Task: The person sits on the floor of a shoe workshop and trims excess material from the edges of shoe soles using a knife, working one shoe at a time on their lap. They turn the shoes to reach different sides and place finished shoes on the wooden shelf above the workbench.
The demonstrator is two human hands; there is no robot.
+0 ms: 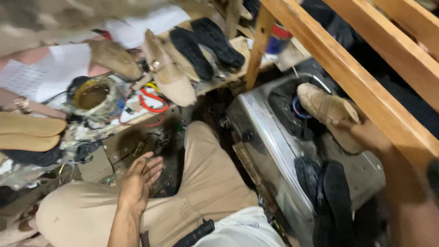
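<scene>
Right hand (366, 135) pinches tan shoe (329, 112) over stove burner (292, 110); shoe may burn. Left hand (139, 178), at 7 o'clock, spread, empty.

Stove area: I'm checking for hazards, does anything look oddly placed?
Yes. The right hand holds a beige shoe directly over the stove's burner, and black soles lie on the stove top.

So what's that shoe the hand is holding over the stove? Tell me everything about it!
The shoe is a tan, suede-looking upper with a pointed toe and a strap across it. It looks unfinished and a bit dusty. The right hand grips its heel end, holding it toe-first and tilted over the burner of the steel gas stove. Whether it touches the burner is unclear.
</scene>
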